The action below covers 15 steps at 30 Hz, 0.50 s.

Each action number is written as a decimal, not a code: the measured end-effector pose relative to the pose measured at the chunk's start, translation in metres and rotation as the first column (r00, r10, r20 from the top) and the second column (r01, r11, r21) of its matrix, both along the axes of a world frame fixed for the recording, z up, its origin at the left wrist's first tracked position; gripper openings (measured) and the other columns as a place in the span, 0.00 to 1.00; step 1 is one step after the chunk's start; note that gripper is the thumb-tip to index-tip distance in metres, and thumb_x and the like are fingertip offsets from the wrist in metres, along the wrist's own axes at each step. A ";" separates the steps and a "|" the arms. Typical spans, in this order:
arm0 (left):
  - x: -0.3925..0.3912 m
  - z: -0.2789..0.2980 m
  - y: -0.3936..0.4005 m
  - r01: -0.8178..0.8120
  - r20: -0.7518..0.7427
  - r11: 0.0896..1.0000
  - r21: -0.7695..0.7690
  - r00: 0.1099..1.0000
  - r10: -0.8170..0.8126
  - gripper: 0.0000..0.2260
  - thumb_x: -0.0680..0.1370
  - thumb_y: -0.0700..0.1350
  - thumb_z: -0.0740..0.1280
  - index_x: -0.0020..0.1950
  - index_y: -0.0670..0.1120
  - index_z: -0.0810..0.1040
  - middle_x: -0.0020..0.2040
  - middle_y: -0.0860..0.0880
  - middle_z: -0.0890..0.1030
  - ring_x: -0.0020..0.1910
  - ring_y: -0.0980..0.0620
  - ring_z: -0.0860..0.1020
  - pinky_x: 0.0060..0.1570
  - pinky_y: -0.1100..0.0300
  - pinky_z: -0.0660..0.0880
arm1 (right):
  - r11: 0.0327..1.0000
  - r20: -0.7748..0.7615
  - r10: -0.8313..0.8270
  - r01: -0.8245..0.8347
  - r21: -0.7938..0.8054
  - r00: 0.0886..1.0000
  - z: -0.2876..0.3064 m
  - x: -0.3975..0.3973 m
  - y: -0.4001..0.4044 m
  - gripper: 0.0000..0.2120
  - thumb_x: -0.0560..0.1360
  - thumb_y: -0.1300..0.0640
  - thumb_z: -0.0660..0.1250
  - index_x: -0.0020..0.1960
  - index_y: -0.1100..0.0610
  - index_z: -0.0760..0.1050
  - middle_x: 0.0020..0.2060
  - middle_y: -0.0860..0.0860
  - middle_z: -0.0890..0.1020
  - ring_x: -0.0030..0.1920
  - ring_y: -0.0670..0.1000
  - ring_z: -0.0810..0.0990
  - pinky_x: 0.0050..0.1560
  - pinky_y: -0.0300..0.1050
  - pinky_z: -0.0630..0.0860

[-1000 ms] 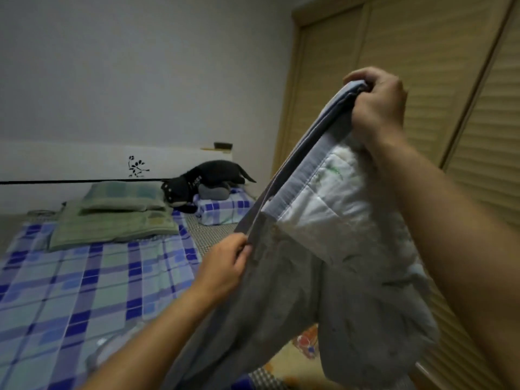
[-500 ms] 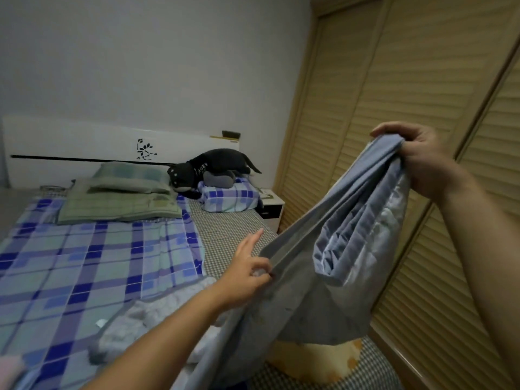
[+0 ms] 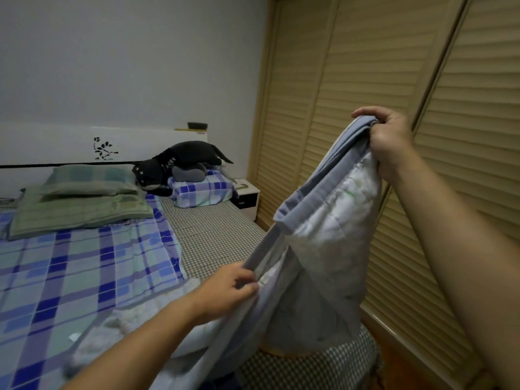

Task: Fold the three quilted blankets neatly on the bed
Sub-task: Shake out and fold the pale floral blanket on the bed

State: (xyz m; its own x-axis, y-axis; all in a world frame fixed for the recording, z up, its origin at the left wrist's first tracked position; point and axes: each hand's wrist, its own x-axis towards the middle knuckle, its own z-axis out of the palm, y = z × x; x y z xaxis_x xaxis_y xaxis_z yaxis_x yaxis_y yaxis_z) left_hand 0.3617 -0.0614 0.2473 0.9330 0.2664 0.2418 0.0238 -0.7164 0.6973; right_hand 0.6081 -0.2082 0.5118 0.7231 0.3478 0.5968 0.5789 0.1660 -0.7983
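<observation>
Hands, left hand (image 3: pixel 233 287) and right hand (image 3: pixel 387 136), grip blanket (image 3: pixel 323 249) over plaid bed (image 3: pixel 84 263).

Legible markings: none confirmed.
The black plush toy (image 3: pixel 180 161) lying against the headboard (image 3: pixel 56 144) carries a band of pale lettering across its chest, too small and blurred to read. The headboard bears a black floral motif (image 3: pixel 104 148), which is decoration only, with no characters. No other text, number or brand shows.
</observation>
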 end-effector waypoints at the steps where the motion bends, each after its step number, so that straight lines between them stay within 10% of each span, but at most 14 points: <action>1: 0.001 -0.014 -0.003 -0.033 -0.026 0.997 0.067 0.999 0.035 0.12 0.76 0.62 0.65 0.48 0.56 0.82 0.51 0.60 0.74 0.51 0.62 0.74 0.55 0.57 0.74 | 0.999 -0.023 -0.043 0.044 0.024 0.999 0.001 0.000 0.004 0.27 0.67 0.74 0.49 0.41 0.52 0.82 0.37 0.49 0.81 0.33 0.42 0.79 0.35 0.36 0.75; 6: 0.014 -0.061 -0.031 -0.227 -0.135 0.927 0.297 0.951 0.276 0.36 0.67 0.81 0.50 0.54 0.57 0.79 0.59 0.58 0.71 0.53 0.58 0.73 0.52 0.57 0.77 | 0.952 -0.025 -0.304 0.304 -0.026 0.952 0.017 0.004 0.026 0.16 0.72 0.63 0.58 0.44 0.51 0.84 0.40 0.45 0.84 0.45 0.46 0.82 0.43 0.34 0.77; 11: 0.027 -0.066 -0.058 -0.539 -0.003 0.754 0.376 0.813 0.583 0.29 0.72 0.74 0.55 0.58 0.55 0.78 0.59 0.54 0.71 0.57 0.53 0.71 0.56 0.55 0.75 | 0.894 0.034 -0.430 0.431 -0.122 0.902 0.035 0.002 0.031 0.09 0.73 0.54 0.64 0.48 0.50 0.84 0.42 0.44 0.82 0.46 0.46 0.81 0.45 0.36 0.73; 15: 0.047 -0.054 -0.056 -0.646 -0.012 0.664 0.377 0.714 0.700 0.22 0.78 0.66 0.57 0.60 0.52 0.76 0.61 0.50 0.70 0.61 0.48 0.71 0.60 0.50 0.71 | 0.887 -0.021 -0.456 0.452 -0.094 0.890 0.042 0.001 0.033 0.09 0.71 0.54 0.64 0.33 0.51 0.77 0.40 0.45 0.82 0.48 0.50 0.83 0.52 0.42 0.79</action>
